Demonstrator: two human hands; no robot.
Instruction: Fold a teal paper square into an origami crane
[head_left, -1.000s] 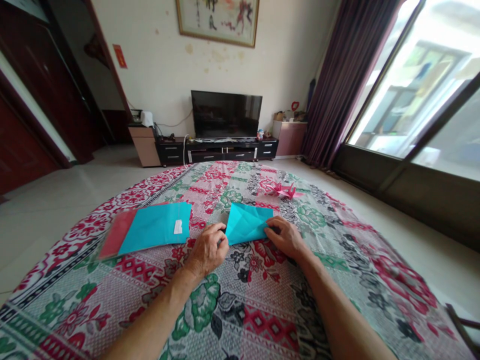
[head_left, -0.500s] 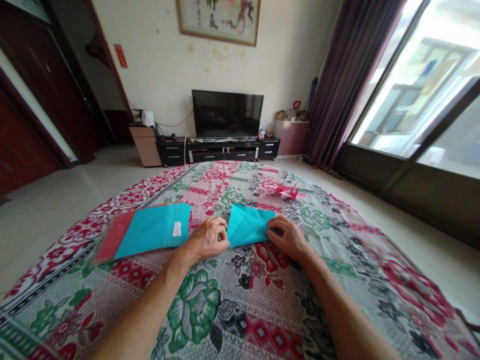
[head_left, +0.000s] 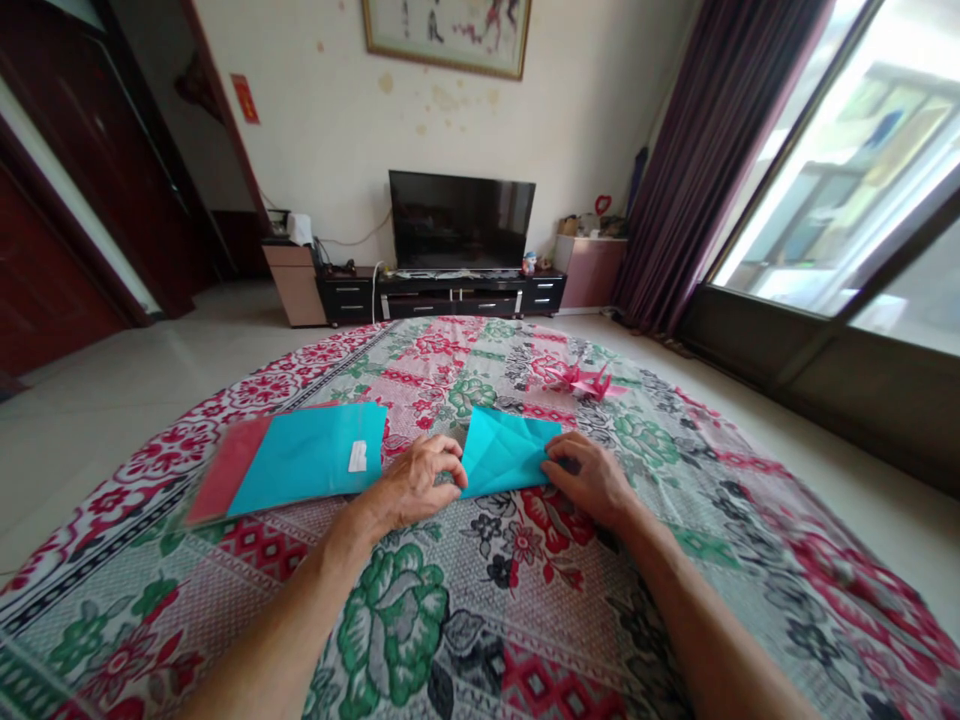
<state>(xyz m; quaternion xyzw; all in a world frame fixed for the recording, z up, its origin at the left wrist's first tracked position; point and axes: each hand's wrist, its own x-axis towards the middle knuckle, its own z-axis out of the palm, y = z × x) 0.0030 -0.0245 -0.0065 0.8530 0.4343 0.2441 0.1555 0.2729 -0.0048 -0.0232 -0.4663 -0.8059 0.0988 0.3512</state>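
A creased sheet of blue paper [head_left: 508, 452] lies between my two hands on the patterned tablecloth [head_left: 390, 620]. At its lower left corner, my left hand [head_left: 426, 478] pinches the edge between thumb and fingers. My right hand [head_left: 581, 472] grips the right edge of the same paper, its fingers bent and the thumb against the sheet. To the left of my left hand lies a clear packet of blue and red paper [head_left: 304, 460] with a small white label.
Pink folded paper shapes [head_left: 589, 381] stand on the cloth beyond my right hand. Past the table's far edge are a television [head_left: 461, 222] on a low black cabinet [head_left: 427, 303], and a purple curtain [head_left: 720, 150] at the right.
The whole view has shifted slightly, so things appear a little farther right. Both hands keep their hold on the blue paper, whose shape looks nearly the same.
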